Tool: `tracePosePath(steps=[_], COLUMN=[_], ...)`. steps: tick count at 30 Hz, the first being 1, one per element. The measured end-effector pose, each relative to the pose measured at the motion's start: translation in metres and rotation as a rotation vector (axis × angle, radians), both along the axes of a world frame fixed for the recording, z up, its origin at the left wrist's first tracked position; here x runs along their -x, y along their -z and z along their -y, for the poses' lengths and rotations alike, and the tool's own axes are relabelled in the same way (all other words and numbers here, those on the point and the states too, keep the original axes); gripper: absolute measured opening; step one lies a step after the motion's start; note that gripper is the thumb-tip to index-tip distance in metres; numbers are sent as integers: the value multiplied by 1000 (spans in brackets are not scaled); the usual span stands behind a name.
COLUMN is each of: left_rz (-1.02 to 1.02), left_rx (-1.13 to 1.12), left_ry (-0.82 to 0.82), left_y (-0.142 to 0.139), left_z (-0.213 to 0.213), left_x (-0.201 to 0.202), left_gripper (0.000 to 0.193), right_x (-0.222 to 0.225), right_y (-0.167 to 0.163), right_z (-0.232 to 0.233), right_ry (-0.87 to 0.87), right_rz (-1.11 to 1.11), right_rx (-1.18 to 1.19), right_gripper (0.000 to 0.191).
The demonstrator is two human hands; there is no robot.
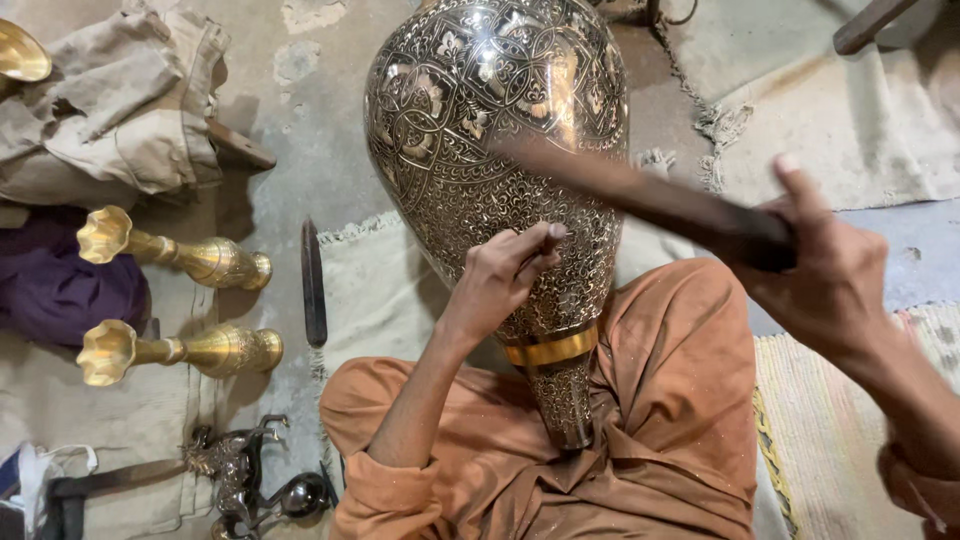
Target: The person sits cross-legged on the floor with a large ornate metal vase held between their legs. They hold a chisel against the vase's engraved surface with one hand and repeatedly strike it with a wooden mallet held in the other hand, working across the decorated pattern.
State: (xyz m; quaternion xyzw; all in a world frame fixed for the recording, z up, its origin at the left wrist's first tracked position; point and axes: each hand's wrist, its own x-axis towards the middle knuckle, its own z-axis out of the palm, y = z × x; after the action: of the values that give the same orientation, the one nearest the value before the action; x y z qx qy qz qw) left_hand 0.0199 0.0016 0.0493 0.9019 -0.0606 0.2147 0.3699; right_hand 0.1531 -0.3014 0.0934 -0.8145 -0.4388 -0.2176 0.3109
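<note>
A big brass vase (497,150) lies tilted across the person's lap, neck toward them, body out over the floor (300,150). The left hand (505,275) rests on the lower body with its fingers pinched shut on a thin tool whose tip meets the metal; the tool is mostly hidden. The right hand (825,270) is closed around a dark stick (650,195), raised and blurred above the vase. Dense engraved pattern already covers nearly all the visible surface, apart from a plain polished band (550,350) near the neck, so the work looks far along, with only touch-up near the left hand seemingly left. Two brass stands (180,305) lie on the floor beside a rug (380,290).
</note>
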Motion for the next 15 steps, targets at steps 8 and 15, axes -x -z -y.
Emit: tracePosePath(steps=[8, 15], left_rz=[-98, -18], left_rx=[4, -38], left_ry=[-1, 58], left_y=[-4, -1], left_z=[0, -2], left_x=[-3, -6], left_gripper=[31, 23], right_x=[-1, 3], right_y=[5, 7], right_z=[2, 3], right_ry=[87, 119], right_rz=[-89, 100], right_rx=[174, 523], right_gripper=[76, 72])
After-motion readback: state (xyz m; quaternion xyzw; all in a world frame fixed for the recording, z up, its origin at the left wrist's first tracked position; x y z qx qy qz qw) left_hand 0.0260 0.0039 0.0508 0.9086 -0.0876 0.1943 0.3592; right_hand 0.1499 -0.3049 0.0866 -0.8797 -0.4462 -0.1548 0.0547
